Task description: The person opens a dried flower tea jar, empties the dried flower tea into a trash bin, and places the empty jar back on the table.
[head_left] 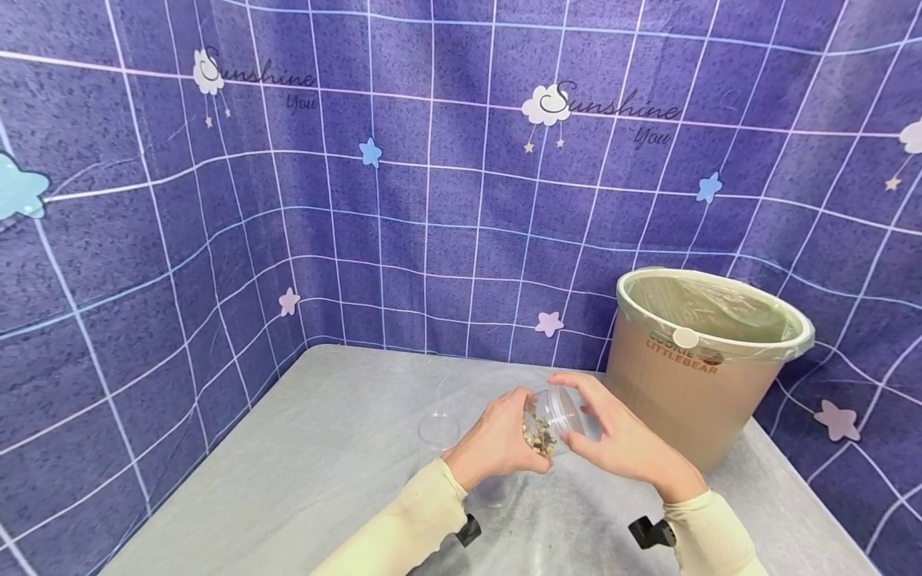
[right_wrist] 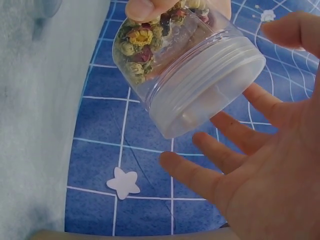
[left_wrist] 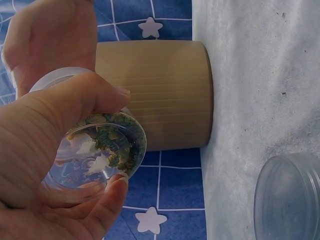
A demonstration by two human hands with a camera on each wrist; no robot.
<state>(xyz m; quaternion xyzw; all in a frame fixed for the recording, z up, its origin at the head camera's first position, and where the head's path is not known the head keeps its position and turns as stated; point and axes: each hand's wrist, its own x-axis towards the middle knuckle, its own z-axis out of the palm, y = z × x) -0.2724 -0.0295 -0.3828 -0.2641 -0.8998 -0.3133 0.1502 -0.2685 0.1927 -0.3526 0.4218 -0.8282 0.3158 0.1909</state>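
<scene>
Left hand point(head_left: 493, 440) fingers and thumb curl round a clear, round plastic jar point(head_left: 549, 414), gripping its body and holding it up off the table, tilted onto its side with its ribbed, translucent end point(right_wrist: 210, 85) towards the right hand point(head_left: 619, 436). That right hand is open and has hold of nothing: its fingers are spread around the ribbed end, thumb apart from them, the fingertips close to the plastic; whether any of them touches it, I cannot tell. Between the hands, inside the jar, small dried flower buds point(head_left: 540, 440), yellow-green with some dark red, lie gathered along the low side. Cream long sleeves point(head_left: 403, 520) cover both forearms. Under the left wrist, a clear round plastic piece point(head_left: 494, 502) stands partly hidden on the pale grey cloth-covered table point(head_left: 324, 448); another clear round piece point(head_left: 439, 432) lies just to the left of that hand. Beyond the right hand, on its right, stands a tall beige bin point(head_left: 670, 400) with a white rim and a thin greenish liner point(head_left: 720, 312). Farthest from both hands hangs a purple-blue curtain point(head_left: 446, 176) with grid lines, stars and clouds.
</scene>
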